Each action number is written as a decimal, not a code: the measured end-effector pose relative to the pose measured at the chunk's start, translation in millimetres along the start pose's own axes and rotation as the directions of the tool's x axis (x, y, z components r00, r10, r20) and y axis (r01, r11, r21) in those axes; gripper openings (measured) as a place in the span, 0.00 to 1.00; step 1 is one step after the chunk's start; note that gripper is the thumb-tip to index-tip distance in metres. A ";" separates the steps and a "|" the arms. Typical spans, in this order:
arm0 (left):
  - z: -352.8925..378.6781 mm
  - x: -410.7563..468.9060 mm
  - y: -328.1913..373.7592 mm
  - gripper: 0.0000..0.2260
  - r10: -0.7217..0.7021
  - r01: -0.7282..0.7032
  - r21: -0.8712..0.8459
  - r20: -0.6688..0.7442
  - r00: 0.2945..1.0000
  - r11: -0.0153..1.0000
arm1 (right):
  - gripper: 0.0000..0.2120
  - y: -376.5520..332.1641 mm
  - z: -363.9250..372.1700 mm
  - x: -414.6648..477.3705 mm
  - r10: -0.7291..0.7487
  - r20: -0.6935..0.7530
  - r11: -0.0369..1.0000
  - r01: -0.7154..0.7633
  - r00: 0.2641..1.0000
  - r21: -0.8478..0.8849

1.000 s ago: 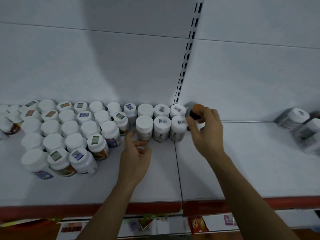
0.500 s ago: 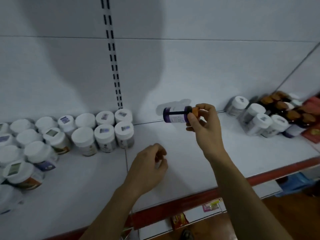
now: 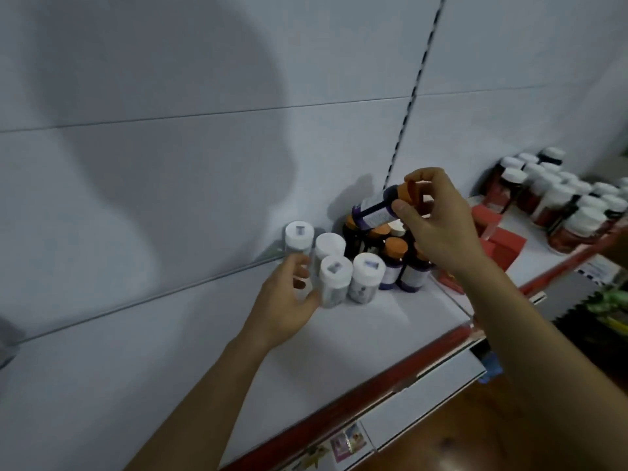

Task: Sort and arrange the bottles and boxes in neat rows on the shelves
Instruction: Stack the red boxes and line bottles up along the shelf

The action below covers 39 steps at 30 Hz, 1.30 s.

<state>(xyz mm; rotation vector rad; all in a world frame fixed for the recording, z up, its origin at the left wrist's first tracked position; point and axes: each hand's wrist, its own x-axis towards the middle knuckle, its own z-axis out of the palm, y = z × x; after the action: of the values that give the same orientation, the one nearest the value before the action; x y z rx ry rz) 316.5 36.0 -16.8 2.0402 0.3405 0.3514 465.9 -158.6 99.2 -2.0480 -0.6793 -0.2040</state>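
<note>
On a white shelf [image 3: 170, 351], four white-capped bottles [image 3: 334, 273] stand beside at least four orange-capped bottles [image 3: 394, 249], apparently grouped by kind. The left hand [image 3: 285, 300] curls against the white group, grip unclear. The right hand [image 3: 441, 232] pinches a tilted fifth bottle [image 3: 373, 207] above its likely matching cluster.

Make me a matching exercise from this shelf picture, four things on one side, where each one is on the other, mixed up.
1 tilted orange-capped bottle
2 white-capped bottles
3 red box
4 red-filled bottles

A far right of the shelf
B in the right hand
C at the left hand
D beside the right wrist

Pairs: 1-B, 2-C, 3-D, 4-A
</note>
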 end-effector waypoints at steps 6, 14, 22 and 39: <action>60.4 14.8 5.3 0.26 -0.090 0.077 -0.088 -0.160 0.983 0.993 | 0.17 24.7 7.3 55.1 -0.134 0.287 0.963 0.193 0.949 -0.190; 57.1 11.4 -1.6 0.24 -0.162 0.155 -0.048 -0.269 0.949 0.987 | 0.15 20.2 21.0 84.2 -0.248 0.532 0.882 0.416 0.809 -0.221; 58.6 11.1 -2.2 0.23 -0.147 0.123 -0.094 -0.322 0.935 0.988 | 0.14 10.0 19.5 78.6 -0.254 0.623 0.807 0.517 0.740 -0.285; 62.7 8.8 -20.4 0.23 -0.092 0.088 -0.028 -0.394 0.914 0.996 | 0.06 25.8 56.0 47.1 -0.102 0.703 0.554 0.627 0.703 -0.548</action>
<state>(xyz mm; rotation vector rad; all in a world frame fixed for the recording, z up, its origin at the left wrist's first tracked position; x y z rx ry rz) 346.8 -1.3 -62.7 1.9276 0.6770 0.7102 512.4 -104.6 68.3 -2.7861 -1.7277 -0.0809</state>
